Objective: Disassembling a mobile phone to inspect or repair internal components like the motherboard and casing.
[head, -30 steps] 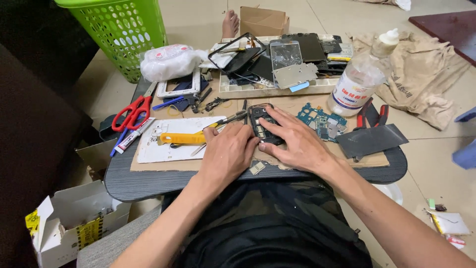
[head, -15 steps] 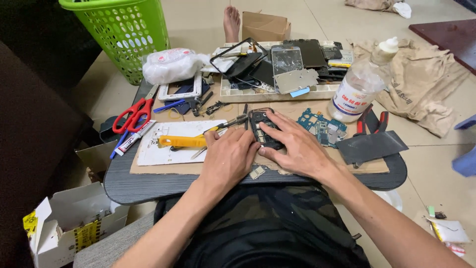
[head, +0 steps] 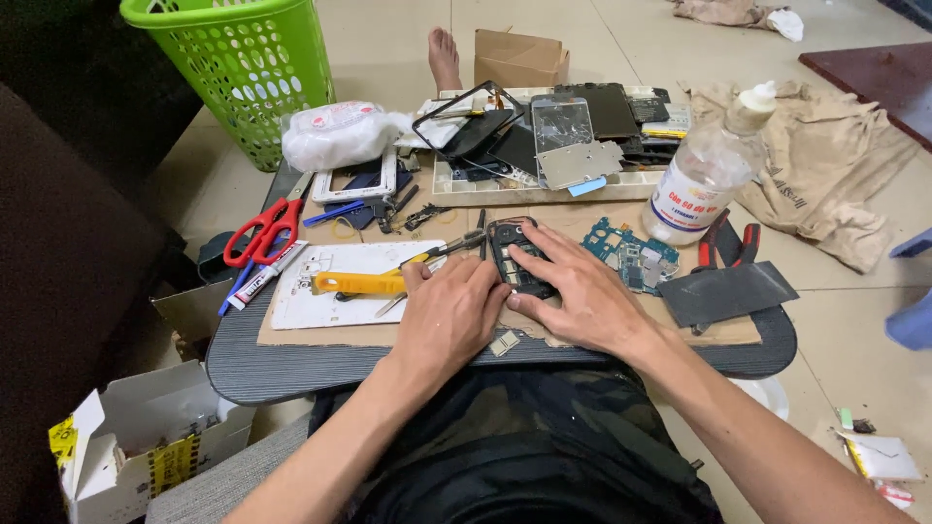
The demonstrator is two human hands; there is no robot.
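At the centre of the frame, both hands are pressing on the black phone frame [head: 519, 257] lying on the desk [head: 291, 364]: the left hand [head: 451, 315] lying flat, grip open, beside it, the right hand [head: 573, 296] spreading open fingers over it, while the blue circuit board [head: 631, 254] is lying apart to the right, not yet fitted.

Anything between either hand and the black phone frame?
Nothing visible. The right hand lies on the black phone frame; the left hand touches its left edge. The yellow-handled tool lies off to the left.
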